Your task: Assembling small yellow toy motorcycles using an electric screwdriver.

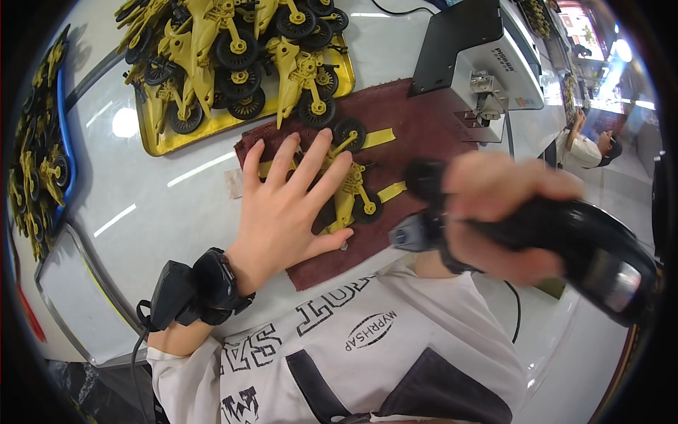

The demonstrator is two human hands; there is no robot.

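Observation:
A yellow toy motorcycle [345,201] with black wheels lies on a maroon cloth [424,116]. My left hand [282,208] rests over it, fingers spread, covering part of the toy. Only its right portion and wheels show past the fingers. To the right, my right hand [484,185] is wrapped round a black pistol-shaped power screwdriver [579,230]. Both are smeared by motion. The tool is raised above the table beside the cloth, apart from the toy, and I cannot make out its bit.
A yellow tray [166,145] heaped with similar toy motorcycles stands at the back. A blue-rimmed tray [69,177] holds more at the left, above an off-white tray [88,304]. A white-and-black machine [498,67] stands back right. Yellow tape strips [393,190] mark the cloth.

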